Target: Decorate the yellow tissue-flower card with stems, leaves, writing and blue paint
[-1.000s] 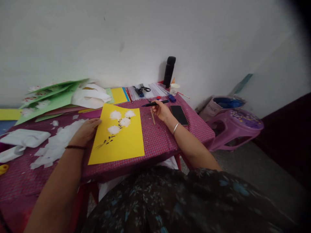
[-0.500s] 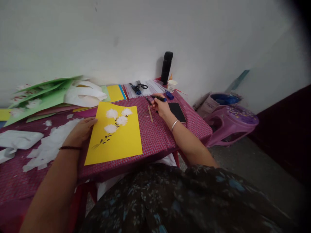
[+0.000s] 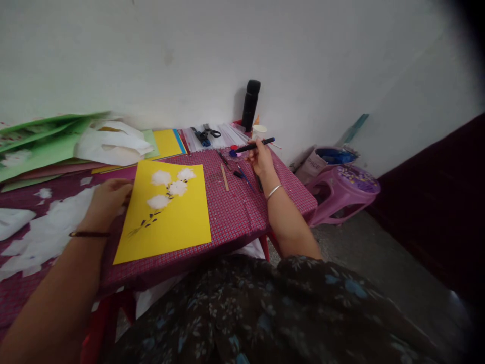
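Note:
A yellow sheet [image 3: 182,222] lies on the table, with fluffy white flowers [image 3: 161,178] and a drawn stem with dark leaves [image 3: 149,218]. At its left edge, my left hand [image 3: 108,199] is closed with its fingertips on the paper's margin. My right hand [image 3: 260,159] grips a black marker [image 3: 252,146], its blue end up to the right, above the table's right part. Below that hand lie a blue pen [image 3: 246,179], a dark pen [image 3: 225,161] and a flat wooden stick [image 3: 225,178]. A dark notebook is mostly hidden by my right wrist.
White paper pieces [image 3: 53,222] are spread at the left. Green card sheets [image 3: 49,146] lie behind them. Scissors [image 3: 208,132], a black bottle [image 3: 250,106] and a paper cup [image 3: 259,130] stand or lie along the wall. A purple stool [image 3: 341,197] is at the right.
My right hand has risen with the marker, which now lies across the fingers, and it uncovers the blue pen. The whole view has shifted, so the scene sits further left.

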